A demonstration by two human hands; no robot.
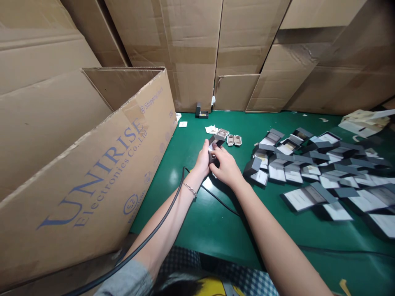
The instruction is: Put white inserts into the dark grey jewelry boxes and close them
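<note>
In the head view my left hand (202,159) is closed around a small dark gift box (217,141) with its lid raised. My right hand (226,165) meets it from the other side, thumb and fingers bent against the box; the fingertips are partly hidden. Just beyond the hands lie small grey-brown moulded inserts (234,140) and a scrap of white paper (211,129). A silver chain bracelet (189,189) circles my left wrist.
Many open dark boxes with white linings (293,172) cover the right of the green table (197,230). A large open carton (123,164) stands at left. One open box (201,112) sits near the cardboard wall (191,49). A black cable (163,218) crosses my left forearm.
</note>
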